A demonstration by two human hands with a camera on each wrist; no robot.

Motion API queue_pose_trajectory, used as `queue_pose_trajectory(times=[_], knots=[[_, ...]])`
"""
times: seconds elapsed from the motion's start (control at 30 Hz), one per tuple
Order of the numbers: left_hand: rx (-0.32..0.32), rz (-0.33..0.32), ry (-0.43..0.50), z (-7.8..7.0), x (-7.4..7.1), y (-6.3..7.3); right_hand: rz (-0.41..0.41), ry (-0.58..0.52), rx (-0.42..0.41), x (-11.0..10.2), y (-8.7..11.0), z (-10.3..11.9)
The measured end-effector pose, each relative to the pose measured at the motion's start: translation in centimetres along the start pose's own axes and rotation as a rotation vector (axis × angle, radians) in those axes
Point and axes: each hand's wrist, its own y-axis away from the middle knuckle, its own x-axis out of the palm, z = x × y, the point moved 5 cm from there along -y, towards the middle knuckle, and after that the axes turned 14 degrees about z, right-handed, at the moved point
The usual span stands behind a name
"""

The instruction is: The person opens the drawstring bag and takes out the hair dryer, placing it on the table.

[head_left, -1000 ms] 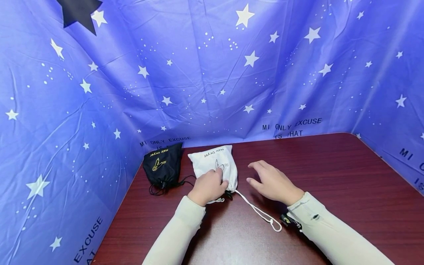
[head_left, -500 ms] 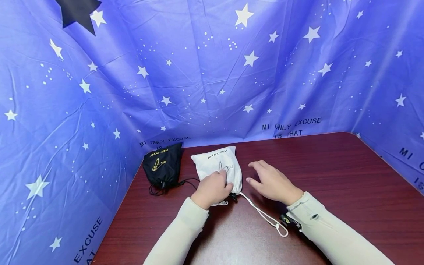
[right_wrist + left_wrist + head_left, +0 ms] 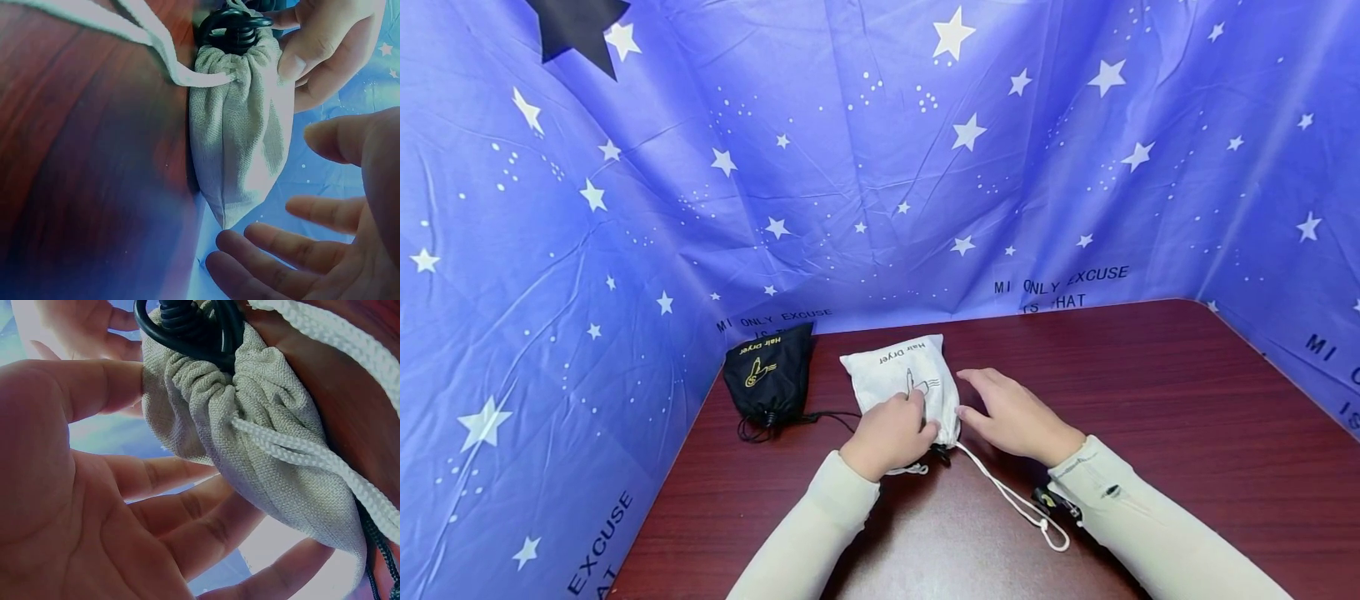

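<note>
A white cloth drawstring pouch (image 3: 883, 379) printed "Hair Dryer" lies on the table under my left hand (image 3: 889, 433). The left fingers stretch over its top face, and the thumb (image 3: 103, 390) touches it near the gathered mouth. A coiled black cord (image 3: 234, 31) pokes out of that mouth in the right wrist view. Its white drawstring (image 3: 1011, 496) trails toward the front right. My right hand (image 3: 1018, 417) holds nothing; its fingers are spread, with fingertips close to the pouch's right side.
A black drawstring pouch (image 3: 772, 371), also marked "Hair Dryer", lies at the table's left edge, its black cord (image 3: 831, 414) running toward the white pouch. The dark red wooden table (image 3: 1150, 392) is bordered by a blue star-printed curtain (image 3: 880, 167).
The white pouch and its drawstring have slid right and slightly nearer along with my left hand, closing the gap to my right hand. The right hand and black pouch have hardly moved.
</note>
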Motion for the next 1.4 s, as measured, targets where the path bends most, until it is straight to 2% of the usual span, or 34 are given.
queue_pose_trajectory(times=[0.23,0.53,0.7,1.2,1.4], knots=[[0.013,0.007,-0.028,-0.5,0.1,0.1,-0.028,0.017,-0.073,0.3,0.0,0.3],[0.035,0.002,-0.049,-1.2,0.1,0.3,-0.014,0.014,-0.090,0.4,0.1,0.6],[0.043,0.011,-0.051,-1.5,0.3,0.4,-0.011,0.020,-0.085,0.4,0.1,0.7],[0.088,-0.026,-0.078,-2.6,0.3,0.8,0.004,-0.015,-0.039,1.1,0.0,0.8],[0.086,-0.002,-0.067,-2.8,0.4,0.9,-0.003,-0.029,-0.051,1.4,0.0,1.0]])
